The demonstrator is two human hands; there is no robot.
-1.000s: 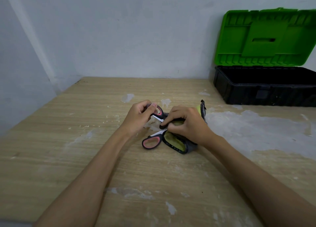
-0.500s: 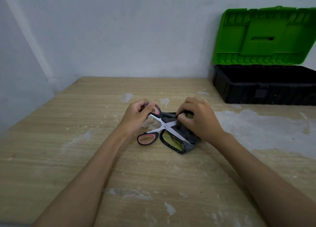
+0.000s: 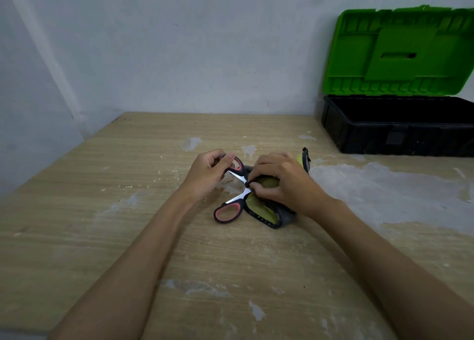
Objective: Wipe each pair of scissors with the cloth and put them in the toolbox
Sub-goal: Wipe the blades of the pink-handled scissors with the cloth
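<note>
A pair of scissors (image 3: 232, 201) with black-and-pink handles lies spread open just below the centre of the frame, on a worn wooden table (image 3: 102, 237). Its blades run to the right under a bunched grey-and-yellow cloth (image 3: 266, 211), so their tips are hidden. One handle loop rests on the table at the lower left of the pair; the other is lifted toward the upper left.

The left hand (image 3: 205, 175) grips that upper loop, fingers curled round it and the thumb laid across the top. The right hand (image 3: 282, 183) is clenched over the cloth, pinching it against the blades right by the pivot, knuckles up and wrist angled toward the lower right. A dark-edged end of the cloth sticks up just past the right hand. Both forearms reach in from the bottom corners of the frame and meet at the scissors.

In the upper right, well apart from the hands, stands the toolbox (image 3: 384, 137): a black tub with its green lid (image 3: 400, 52) raised against the pale wall (image 3: 179, 44). What lies inside cannot be told. Whitish scuffed patches (image 3: 384, 193) mark the table between the cloth and the toolbox.
</note>
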